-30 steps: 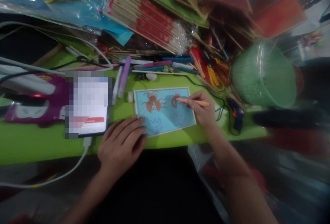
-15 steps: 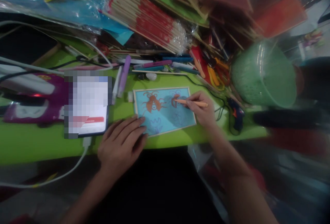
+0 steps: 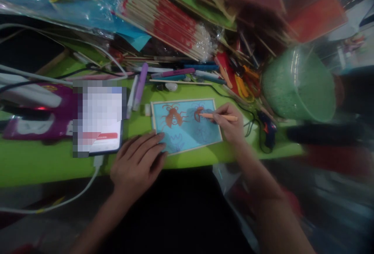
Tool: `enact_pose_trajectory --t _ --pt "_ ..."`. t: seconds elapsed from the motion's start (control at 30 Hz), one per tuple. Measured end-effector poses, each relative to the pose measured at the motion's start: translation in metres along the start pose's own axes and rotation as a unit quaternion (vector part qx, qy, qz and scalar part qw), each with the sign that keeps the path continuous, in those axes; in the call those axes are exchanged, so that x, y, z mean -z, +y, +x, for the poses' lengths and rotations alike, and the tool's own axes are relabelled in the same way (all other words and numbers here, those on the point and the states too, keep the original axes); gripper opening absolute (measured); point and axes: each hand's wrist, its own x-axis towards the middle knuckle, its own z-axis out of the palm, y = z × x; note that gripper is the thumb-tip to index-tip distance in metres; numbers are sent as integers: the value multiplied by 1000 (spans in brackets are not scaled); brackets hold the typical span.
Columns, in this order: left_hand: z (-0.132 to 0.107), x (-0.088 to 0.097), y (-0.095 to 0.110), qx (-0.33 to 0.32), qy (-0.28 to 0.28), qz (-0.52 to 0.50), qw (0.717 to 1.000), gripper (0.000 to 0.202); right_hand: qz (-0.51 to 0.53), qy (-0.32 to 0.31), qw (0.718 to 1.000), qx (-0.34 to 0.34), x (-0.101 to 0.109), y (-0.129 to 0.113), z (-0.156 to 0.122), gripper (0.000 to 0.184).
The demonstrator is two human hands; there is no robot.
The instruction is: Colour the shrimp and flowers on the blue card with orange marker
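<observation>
A blue card [image 3: 187, 135] with a pale, thin frame lies flat on the green table. It carries an orange-brown beetle drawing [image 3: 173, 116] on its left, a smaller, partly coloured beetle [image 3: 198, 113] at upper right, and purple outlines of flowers below. My right hand [image 3: 230, 125] pinches an orange marker [image 3: 220, 116], its tip on the smaller beetle. My left hand [image 3: 140, 156] lies flat with fingers stretched out, fingertips on the card's lower left edge. A white marker cap or small block [image 3: 147, 110] sits beside the card's left edge.
A phone [image 3: 106, 121] with a plugged-in cable lies left, near a purple power strip [image 3: 37, 129]. Pens [image 3: 178, 73], scissors [image 3: 244, 86] and bagged sticks [image 3: 175, 22] crowd the back. A green tub [image 3: 298, 86] and a glue gun [image 3: 267, 131] are at right.
My right hand and the orange marker have shifted very slightly right. More of the small beetle's upper part looks coloured orange-brown. My left hand has stayed put.
</observation>
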Motion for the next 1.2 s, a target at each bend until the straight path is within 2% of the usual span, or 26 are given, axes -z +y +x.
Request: enact_pose_trajectory --t 0.57,0.8,1.2 --pt "-2 0 0 12 -8 -2 1000 27 -22 9 1000 -1 1 -1 -1 15" --pt "-2 1 0 14 -10 -1 1000 27 -22 12 1000 -7 0 -5 -1 23" --pt "0 1 0 2 -6 2 1000 27 -8 8 1000 -10 1 -4 -1 19"
